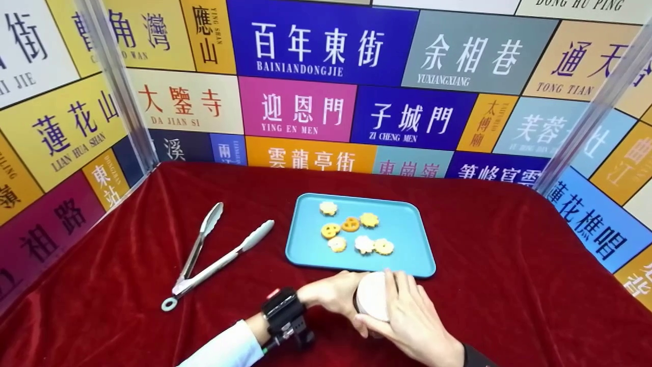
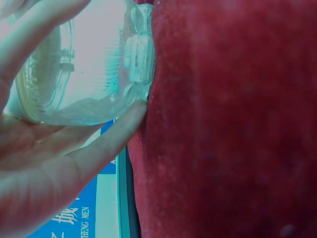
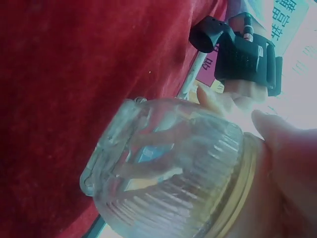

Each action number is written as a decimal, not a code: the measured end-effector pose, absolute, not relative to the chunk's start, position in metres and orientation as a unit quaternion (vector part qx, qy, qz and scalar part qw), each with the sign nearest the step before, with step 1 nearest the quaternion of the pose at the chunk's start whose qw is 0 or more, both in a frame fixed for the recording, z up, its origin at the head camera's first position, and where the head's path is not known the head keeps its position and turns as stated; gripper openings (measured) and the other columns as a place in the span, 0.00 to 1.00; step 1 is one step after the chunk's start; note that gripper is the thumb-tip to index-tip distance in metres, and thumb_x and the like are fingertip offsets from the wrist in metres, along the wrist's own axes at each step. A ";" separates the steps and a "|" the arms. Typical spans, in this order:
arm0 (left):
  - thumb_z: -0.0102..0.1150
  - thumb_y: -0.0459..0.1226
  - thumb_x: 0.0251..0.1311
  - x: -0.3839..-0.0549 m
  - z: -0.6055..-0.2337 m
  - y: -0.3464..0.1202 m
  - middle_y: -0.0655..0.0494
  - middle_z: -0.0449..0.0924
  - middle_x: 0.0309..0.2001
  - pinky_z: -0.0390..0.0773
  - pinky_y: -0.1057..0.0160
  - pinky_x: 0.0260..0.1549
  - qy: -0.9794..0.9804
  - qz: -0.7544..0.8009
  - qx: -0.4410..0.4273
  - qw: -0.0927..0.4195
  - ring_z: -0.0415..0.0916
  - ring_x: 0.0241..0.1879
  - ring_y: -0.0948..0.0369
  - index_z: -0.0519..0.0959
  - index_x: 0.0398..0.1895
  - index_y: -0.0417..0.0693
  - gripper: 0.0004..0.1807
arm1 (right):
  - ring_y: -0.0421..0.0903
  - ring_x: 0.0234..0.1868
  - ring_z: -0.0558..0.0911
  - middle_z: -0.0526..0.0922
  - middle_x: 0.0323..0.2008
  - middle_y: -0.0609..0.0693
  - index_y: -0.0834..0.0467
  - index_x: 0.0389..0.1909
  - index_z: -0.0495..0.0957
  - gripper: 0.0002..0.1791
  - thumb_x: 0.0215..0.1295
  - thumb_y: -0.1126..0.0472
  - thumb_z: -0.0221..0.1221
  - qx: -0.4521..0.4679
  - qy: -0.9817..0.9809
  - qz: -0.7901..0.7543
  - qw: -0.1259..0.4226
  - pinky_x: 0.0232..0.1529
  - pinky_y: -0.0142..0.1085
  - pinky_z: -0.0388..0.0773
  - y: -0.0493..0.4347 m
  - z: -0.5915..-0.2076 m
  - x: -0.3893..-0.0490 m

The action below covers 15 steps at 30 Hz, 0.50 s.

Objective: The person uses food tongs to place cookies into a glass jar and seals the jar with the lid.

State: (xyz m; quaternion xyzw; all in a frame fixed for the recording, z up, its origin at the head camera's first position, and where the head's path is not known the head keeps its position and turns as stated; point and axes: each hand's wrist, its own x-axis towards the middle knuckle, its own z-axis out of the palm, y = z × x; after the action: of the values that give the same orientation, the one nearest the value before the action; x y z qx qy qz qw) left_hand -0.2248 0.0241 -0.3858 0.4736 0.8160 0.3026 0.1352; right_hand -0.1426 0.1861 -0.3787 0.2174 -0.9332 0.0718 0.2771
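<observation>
Between my two hands is a clear ribbed glass jar (image 2: 99, 69) with a white lid (image 1: 373, 296). My left hand (image 1: 333, 294) grips the glass body, its fingers wrapped around the side. My right hand (image 1: 415, 316) holds the lid, thumb along the near edge and fingers over the far edge. In the right wrist view, the jar (image 3: 173, 163) is tilted, its thick glass base pointing toward the red cloth and a gold band near the lid end. In the head view the hands cover most of the glass.
Just beyond the hands lies a blue tray (image 1: 310, 224) carrying several cookies (image 1: 350, 224), some flower-shaped and some pretzel-shaped. Spread metal tongs (image 1: 204, 255) rest to the left on the red cloth (image 1: 484, 265). Printed sign panels (image 1: 326, 41) line the back and sides.
</observation>
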 end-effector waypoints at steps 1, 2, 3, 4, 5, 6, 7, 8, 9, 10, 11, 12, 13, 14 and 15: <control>0.77 0.44 0.26 -0.225 -0.386 0.024 0.65 0.74 0.46 0.67 0.75 0.43 0.815 0.304 0.474 0.137 0.69 0.43 0.72 0.68 0.55 0.51 0.44 | 0.49 0.38 0.69 0.70 0.37 0.56 0.72 0.48 0.67 0.46 0.44 0.34 0.58 0.220 -0.932 0.069 0.278 0.35 0.37 0.66 0.186 -0.378 -0.143; 0.77 0.44 0.25 -0.225 -0.386 0.024 0.65 0.74 0.46 0.67 0.75 0.43 0.814 0.305 0.475 0.139 0.69 0.43 0.73 0.68 0.55 0.51 0.44 | 0.48 0.37 0.69 0.69 0.35 0.55 0.71 0.46 0.68 0.44 0.43 0.35 0.59 0.224 -0.931 0.065 0.279 0.35 0.37 0.66 0.187 -0.378 -0.144; 0.77 0.43 0.25 -0.225 -0.386 0.024 0.65 0.74 0.46 0.67 0.75 0.43 0.812 0.309 0.474 0.142 0.68 0.43 0.73 0.68 0.55 0.51 0.44 | 0.48 0.35 0.68 0.69 0.34 0.54 0.71 0.45 0.68 0.43 0.42 0.36 0.60 0.230 -0.930 0.062 0.280 0.34 0.36 0.66 0.187 -0.377 -0.145; 0.77 0.43 0.25 -0.226 -0.386 0.024 0.66 0.74 0.45 0.67 0.75 0.43 0.811 0.312 0.474 0.144 0.68 0.43 0.73 0.68 0.55 0.51 0.44 | 0.47 0.34 0.67 0.68 0.32 0.53 0.70 0.44 0.69 0.42 0.42 0.37 0.61 0.237 -0.928 0.062 0.280 0.33 0.36 0.65 0.188 -0.376 -0.146; 0.77 0.43 0.25 -0.226 -0.386 0.024 0.66 0.74 0.44 0.67 0.75 0.42 0.810 0.313 0.474 0.144 0.69 0.42 0.73 0.69 0.54 0.51 0.44 | 0.47 0.33 0.67 0.68 0.32 0.53 0.70 0.43 0.69 0.41 0.41 0.37 0.61 0.245 -0.926 0.061 0.280 0.33 0.36 0.65 0.189 -0.376 -0.147; 0.77 0.43 0.25 -0.226 -0.386 0.024 0.66 0.74 0.43 0.68 0.75 0.41 0.810 0.313 0.474 0.144 0.69 0.41 0.73 0.69 0.53 0.51 0.43 | 0.46 0.32 0.67 0.68 0.31 0.52 0.70 0.42 0.69 0.41 0.41 0.37 0.62 0.252 -0.924 0.062 0.280 0.32 0.35 0.64 0.190 -0.375 -0.148; 0.77 0.43 0.25 -0.226 -0.386 0.024 0.66 0.74 0.42 0.68 0.75 0.41 0.810 0.314 0.474 0.145 0.69 0.40 0.73 0.70 0.52 0.51 0.42 | 0.46 0.31 0.66 0.67 0.31 0.52 0.69 0.42 0.69 0.40 0.41 0.37 0.62 0.259 -0.922 0.062 0.280 0.32 0.35 0.64 0.191 -0.375 -0.149; 0.77 0.43 0.25 -0.227 -0.386 0.024 0.67 0.75 0.42 0.68 0.76 0.40 0.810 0.314 0.474 0.145 0.69 0.39 0.73 0.70 0.51 0.51 0.41 | 0.46 0.31 0.66 0.67 0.30 0.51 0.69 0.42 0.70 0.40 0.41 0.37 0.62 0.267 -0.920 0.062 0.279 0.32 0.35 0.63 0.192 -0.375 -0.150; 0.77 0.43 0.25 -0.227 -0.386 0.024 0.67 0.75 0.41 0.68 0.76 0.40 0.810 0.314 0.473 0.145 0.69 0.39 0.73 0.70 0.51 0.51 0.41 | 0.45 0.31 0.65 0.67 0.30 0.51 0.69 0.42 0.70 0.41 0.41 0.36 0.61 0.275 -0.919 0.063 0.277 0.32 0.35 0.63 0.193 -0.374 -0.151; 0.77 0.44 0.25 -0.227 -0.386 0.024 0.67 0.75 0.40 0.68 0.76 0.39 0.811 0.312 0.474 0.143 0.69 0.38 0.73 0.71 0.50 0.51 0.40 | 0.44 0.31 0.65 0.67 0.30 0.51 0.69 0.42 0.70 0.40 0.42 0.36 0.61 0.284 -0.917 0.064 0.274 0.32 0.34 0.63 0.195 -0.374 -0.152; 0.77 0.44 0.24 -0.227 -0.387 0.024 0.68 0.75 0.39 0.68 0.76 0.39 0.811 0.309 0.476 0.141 0.69 0.37 0.73 0.71 0.49 0.51 0.39 | 0.44 0.31 0.65 0.67 0.30 0.50 0.68 0.42 0.70 0.40 0.42 0.35 0.60 0.293 -0.915 0.066 0.271 0.32 0.34 0.63 0.197 -0.374 -0.153; 0.77 0.44 0.24 -0.228 -0.387 0.024 0.68 0.75 0.39 0.68 0.76 0.38 0.811 0.308 0.477 0.140 0.69 0.37 0.73 0.71 0.48 0.52 0.39 | 0.43 0.32 0.65 0.66 0.31 0.50 0.67 0.42 0.70 0.40 0.43 0.35 0.60 0.304 -0.912 0.068 0.267 0.32 0.33 0.64 0.198 -0.373 -0.154; 0.77 0.44 0.24 -0.228 -0.387 0.024 0.68 0.75 0.39 0.68 0.76 0.38 0.810 0.307 0.480 0.139 0.69 0.37 0.73 0.72 0.48 0.52 0.38 | 0.42 0.33 0.65 0.67 0.32 0.49 0.66 0.43 0.70 0.40 0.43 0.35 0.60 0.318 -0.908 0.073 0.262 0.32 0.33 0.65 0.200 -0.373 -0.156; 0.77 0.44 0.24 -0.228 -0.387 0.024 0.68 0.74 0.39 0.68 0.76 0.39 0.809 0.305 0.483 0.138 0.69 0.37 0.73 0.72 0.47 0.51 0.38 | 0.41 0.34 0.65 0.67 0.32 0.49 0.65 0.44 0.70 0.39 0.43 0.35 0.60 0.332 -0.904 0.081 0.256 0.33 0.32 0.65 0.202 -0.372 -0.157; 0.77 0.45 0.24 -0.229 -0.388 0.024 0.68 0.74 0.39 0.68 0.76 0.39 0.808 0.303 0.487 0.137 0.69 0.37 0.73 0.72 0.47 0.51 0.38 | 0.40 0.35 0.65 0.67 0.33 0.48 0.64 0.44 0.70 0.39 0.43 0.35 0.60 0.347 -0.900 0.089 0.249 0.33 0.32 0.66 0.205 -0.371 -0.159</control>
State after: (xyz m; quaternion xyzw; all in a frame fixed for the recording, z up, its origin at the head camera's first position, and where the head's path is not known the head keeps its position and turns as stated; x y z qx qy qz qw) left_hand -0.2285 0.0243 -0.3875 0.4869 0.8078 0.3028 0.1370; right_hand -0.1592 0.2047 -0.3709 0.3473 -0.8996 0.0894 0.2493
